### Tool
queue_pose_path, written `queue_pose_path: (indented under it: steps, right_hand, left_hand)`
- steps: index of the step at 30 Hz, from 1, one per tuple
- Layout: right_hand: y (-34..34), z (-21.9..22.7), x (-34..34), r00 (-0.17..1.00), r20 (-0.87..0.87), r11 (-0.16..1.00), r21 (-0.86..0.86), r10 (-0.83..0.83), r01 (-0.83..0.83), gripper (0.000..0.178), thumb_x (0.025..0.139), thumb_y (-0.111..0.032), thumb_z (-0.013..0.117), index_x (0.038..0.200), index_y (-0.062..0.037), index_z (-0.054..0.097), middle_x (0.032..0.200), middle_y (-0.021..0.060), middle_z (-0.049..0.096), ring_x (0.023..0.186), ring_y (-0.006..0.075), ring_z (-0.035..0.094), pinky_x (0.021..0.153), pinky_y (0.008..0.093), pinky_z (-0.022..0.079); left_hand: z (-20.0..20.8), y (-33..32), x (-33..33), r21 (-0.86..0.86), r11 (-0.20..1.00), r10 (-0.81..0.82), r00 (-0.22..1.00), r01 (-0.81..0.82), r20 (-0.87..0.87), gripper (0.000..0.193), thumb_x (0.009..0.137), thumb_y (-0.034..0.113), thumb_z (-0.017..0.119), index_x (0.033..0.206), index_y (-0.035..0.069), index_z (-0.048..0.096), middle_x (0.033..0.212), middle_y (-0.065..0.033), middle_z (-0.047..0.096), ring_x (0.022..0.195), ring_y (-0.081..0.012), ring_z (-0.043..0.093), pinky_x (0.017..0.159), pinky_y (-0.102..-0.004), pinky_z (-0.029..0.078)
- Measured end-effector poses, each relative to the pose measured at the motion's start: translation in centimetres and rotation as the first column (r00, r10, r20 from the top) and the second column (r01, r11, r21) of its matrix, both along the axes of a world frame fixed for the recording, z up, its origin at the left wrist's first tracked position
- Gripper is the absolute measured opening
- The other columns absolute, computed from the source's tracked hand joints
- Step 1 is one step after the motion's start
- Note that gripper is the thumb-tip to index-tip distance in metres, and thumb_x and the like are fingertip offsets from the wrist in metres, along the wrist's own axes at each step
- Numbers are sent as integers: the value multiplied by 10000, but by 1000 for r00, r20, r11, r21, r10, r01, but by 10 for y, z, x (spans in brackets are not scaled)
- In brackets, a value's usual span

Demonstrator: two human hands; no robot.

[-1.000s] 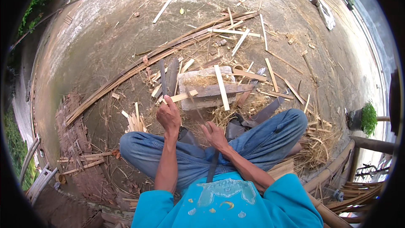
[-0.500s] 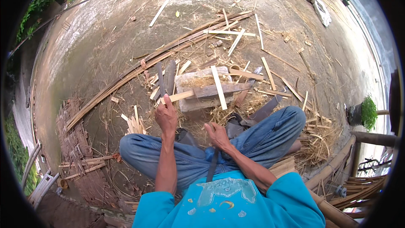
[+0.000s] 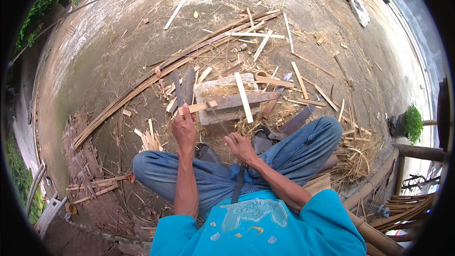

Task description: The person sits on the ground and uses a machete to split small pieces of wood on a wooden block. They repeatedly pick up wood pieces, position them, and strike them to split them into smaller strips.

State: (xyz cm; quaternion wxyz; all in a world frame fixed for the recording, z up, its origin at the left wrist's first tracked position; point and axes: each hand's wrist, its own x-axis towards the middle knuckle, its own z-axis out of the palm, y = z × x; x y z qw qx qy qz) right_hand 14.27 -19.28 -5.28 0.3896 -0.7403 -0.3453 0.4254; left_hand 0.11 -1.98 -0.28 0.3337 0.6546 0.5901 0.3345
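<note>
My left hand (image 3: 184,124) is closed on one end of a short, flat bamboo strip (image 3: 199,107), holding it above the near left part of a pale stone block (image 3: 203,91). My right hand (image 3: 241,146) grips a knife, whose thin, blurred blade (image 3: 218,119) reaches up to the strip's free end. Its long dark handle (image 3: 239,186) runs back from this hand to my belly. A dark wooden slab (image 3: 263,97) lies along the block, with another pale strip (image 3: 244,99) lying across it.
Long split bamboo lengths (image 3: 137,87) curve across the ground to the left and beyond the block. Loose strips and shavings (image 3: 355,161) surround me. Two dark blade-like pieces (image 3: 177,85) stand left of the block. A bamboo rail (image 3: 374,180) and potted plant (image 3: 413,124) are at right.
The knife blade, hard to see before, now shows against the strip's free end. My right hand has shifted slightly up and left, its fingers a little straighter. The left hand still holds the strip.
</note>
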Motion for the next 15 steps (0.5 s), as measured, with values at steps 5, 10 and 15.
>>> queue_pose_path:
  steps: [5, 10, 15]
  right_hand:
    - [-5, -15, -1, 999, 46, 1000, 3, -16, 16, 473, 1024, -426, 602, 906, 32, 623, 720, 212, 582, 699, 318, 600, 697, 468, 464]
    - [-13, -36, 5, 983, -183, 998, -62, -27, 16, 480, 1044, -457, 562, 950, 7, 635, 710, 130, 620, 663, 243, 635, 634, 426, 495]
    - [-13, -18, 4, 860, -499, 990, -139, -102, 37, 477, 1060, -504, 513, 1056, -46, 645, 739, 33, 620, 532, 118, 580, 473, 298, 462]
  left_hand:
    - [1, 9, -8, -30, 999, -35, 988, 31, -150, 520, 1088, 427, 496, 912, -17, 700, 724, -140, 684, 592, -269, 637, 619, -443, 489]
    - [-4, 12, 8, 36, 997, -77, 911, 68, 404, 324, 1097, 294, 520, 1260, 16, 544, 1074, -131, 674, 687, -184, 679, 656, -340, 574]
    - [-8, 13, 7, -150, 982, -6, 806, 117, 591, 300, 1043, 270, 635, 1173, 3, 592, 965, -101, 679, 730, -137, 708, 650, -252, 610]
